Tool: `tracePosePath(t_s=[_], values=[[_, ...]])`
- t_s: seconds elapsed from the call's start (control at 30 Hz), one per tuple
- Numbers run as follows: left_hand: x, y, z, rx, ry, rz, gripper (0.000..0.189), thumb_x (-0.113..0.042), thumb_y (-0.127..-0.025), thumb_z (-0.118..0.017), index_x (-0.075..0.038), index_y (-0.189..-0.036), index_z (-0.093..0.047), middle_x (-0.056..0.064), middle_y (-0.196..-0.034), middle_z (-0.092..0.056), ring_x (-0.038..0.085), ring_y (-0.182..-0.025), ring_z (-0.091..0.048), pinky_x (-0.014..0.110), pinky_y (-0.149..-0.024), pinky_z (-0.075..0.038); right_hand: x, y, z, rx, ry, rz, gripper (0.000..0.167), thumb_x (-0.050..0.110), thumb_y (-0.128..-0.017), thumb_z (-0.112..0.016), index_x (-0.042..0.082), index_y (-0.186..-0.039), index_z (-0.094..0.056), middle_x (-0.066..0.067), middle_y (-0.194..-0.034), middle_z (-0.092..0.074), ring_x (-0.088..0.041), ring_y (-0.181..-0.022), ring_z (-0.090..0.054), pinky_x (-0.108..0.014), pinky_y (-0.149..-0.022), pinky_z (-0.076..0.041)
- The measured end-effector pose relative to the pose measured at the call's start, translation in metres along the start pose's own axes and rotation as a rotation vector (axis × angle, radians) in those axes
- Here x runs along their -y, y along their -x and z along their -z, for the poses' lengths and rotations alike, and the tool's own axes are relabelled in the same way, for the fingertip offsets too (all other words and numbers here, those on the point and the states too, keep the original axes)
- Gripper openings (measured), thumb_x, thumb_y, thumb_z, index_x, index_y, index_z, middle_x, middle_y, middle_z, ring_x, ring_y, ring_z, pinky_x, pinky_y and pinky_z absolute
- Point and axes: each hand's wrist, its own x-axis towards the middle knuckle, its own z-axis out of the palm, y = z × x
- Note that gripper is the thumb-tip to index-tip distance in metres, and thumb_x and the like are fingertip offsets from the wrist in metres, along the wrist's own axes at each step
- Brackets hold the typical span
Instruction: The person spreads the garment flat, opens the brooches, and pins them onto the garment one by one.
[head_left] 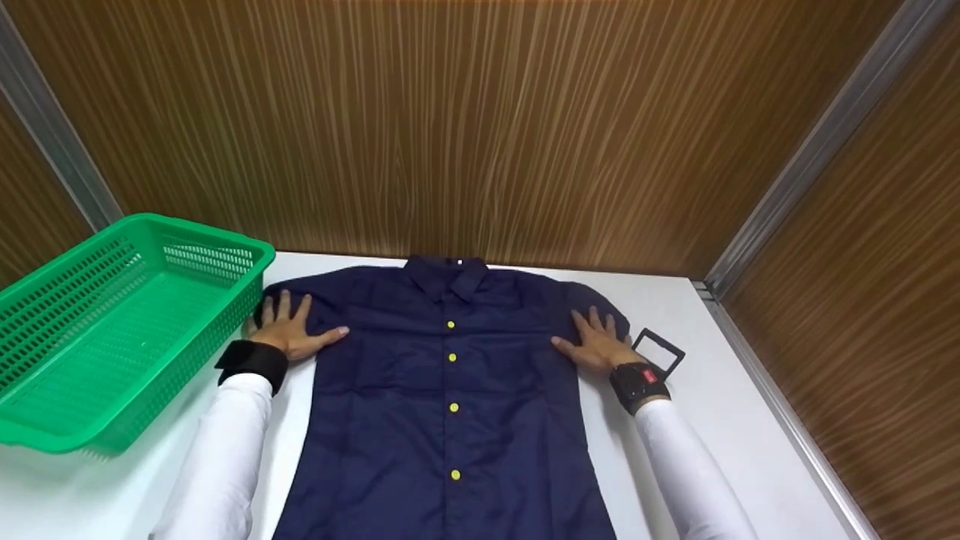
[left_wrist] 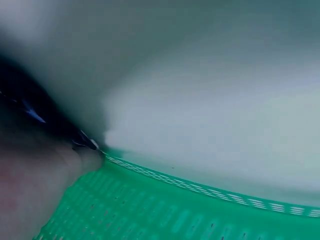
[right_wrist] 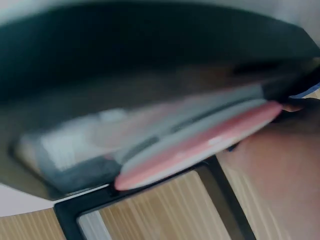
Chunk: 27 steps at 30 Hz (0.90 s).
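A navy shirt (head_left: 397,382) with a collar and several yellow buttons lies front up and spread flat in the head view. My left hand (head_left: 291,330) rests with spread fingers on its left sleeve, thumb reaching over toward the chest. On the opposite sleeve my right hand (head_left: 598,343) lies the same way, fingers fanned and pointing away from me. Neither hand grips the cloth. In the left wrist view part of the left hand (left_wrist: 40,185) shows blurred beside dark cloth. The right wrist view shows a blurred edge of the right hand (right_wrist: 280,175).
A green perforated basket (head_left: 259,251) stands on the white table (head_left: 720,420) at the left, close to my left wrist. A black rectangular frame (head_left: 673,367) sits by my right wrist. Wood-patterned panels (head_left: 450,135) rise behind the table and along the right side.
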Motion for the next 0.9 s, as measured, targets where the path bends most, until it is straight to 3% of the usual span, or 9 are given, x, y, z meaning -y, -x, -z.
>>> tracePosePath(t_s=[0.1,0.27,0.33,0.43,0.67,0.8,0.9], values=[[0.005,-0.003,0.003,-0.005,0.045,0.004,0.110,-0.081,-0.094,-0.036,-0.002,-0.165,-0.008,0.036,-0.168,0.010,0.058,-0.155,0.011,0.080,-0.119,0.001,-0.001,0.002,0.003,0.006,0.002,-0.021,0.095,0.069,-0.101,-0.038,0.008,-0.167,-0.008,-0.031,-0.170,0.009,-0.058,-0.155,0.009,-0.084,-0.115,-0.001],[0.014,-0.008,-0.002,-0.143,0.029,-0.059,0.086,-0.060,-0.105,-0.042,0.003,-0.161,-0.024,0.038,-0.167,-0.003,0.058,-0.154,-0.004,0.080,-0.118,-0.012,-0.002,0.006,0.006,0.008,0.019,-0.042,0.095,0.070,-0.101,-0.036,0.007,-0.166,-0.006,-0.033,-0.169,0.011,-0.057,-0.155,0.010,-0.083,-0.116,-0.001],[0.016,-0.009,-0.004,-0.162,-0.008,-0.072,0.086,-0.057,-0.105,-0.046,0.007,-0.159,-0.025,0.040,-0.165,-0.005,0.059,-0.153,-0.006,0.079,-0.118,-0.014,-0.003,0.009,0.007,0.004,0.028,-0.057,0.095,0.071,-0.102,-0.035,0.007,-0.166,-0.006,-0.034,-0.169,0.010,-0.057,-0.156,0.008,-0.083,-0.116,-0.001],[0.020,-0.009,-0.004,-0.139,-0.027,-0.053,0.094,-0.062,-0.102,-0.047,0.007,-0.160,-0.021,0.042,-0.165,-0.002,0.060,-0.154,-0.003,0.077,-0.121,-0.011,-0.002,0.012,0.007,-0.022,0.029,-0.073,0.093,0.068,-0.103,-0.033,0.004,-0.165,-0.010,-0.037,-0.168,0.006,-0.058,-0.155,0.003,-0.083,-0.116,-0.007],[0.028,0.000,0.003,-0.061,-0.030,0.009,0.100,-0.069,-0.101,-0.040,0.004,-0.163,-0.010,0.043,-0.164,0.004,0.064,-0.152,0.004,0.079,-0.120,-0.008,-0.001,-0.002,0.022,-0.269,-0.113,-0.156,0.071,0.040,-0.107,-0.041,-0.013,-0.154,-0.029,-0.045,-0.154,-0.028,-0.064,-0.142,-0.031,-0.073,-0.114,-0.033],[0.023,0.001,0.002,-0.042,-0.018,0.015,0.097,-0.066,-0.102,-0.040,0.002,-0.163,-0.008,0.041,-0.165,0.005,0.062,-0.153,0.004,0.078,-0.120,-0.007,-0.007,-0.008,0.032,-0.260,-0.164,-0.258,0.067,0.036,-0.104,-0.044,-0.014,-0.148,-0.037,-0.047,-0.148,-0.038,-0.064,-0.138,-0.037,-0.072,-0.114,-0.034],[0.019,0.002,0.000,-0.031,-0.021,0.018,0.096,-0.066,-0.103,-0.040,0.001,-0.164,-0.008,0.039,-0.166,0.005,0.060,-0.154,0.004,0.077,-0.121,-0.007,-0.008,-0.012,0.034,-0.277,-0.248,-0.256,0.061,0.030,-0.100,-0.050,-0.011,-0.145,-0.045,-0.042,-0.147,-0.045,-0.060,-0.138,-0.042,-0.069,-0.114,-0.036]])
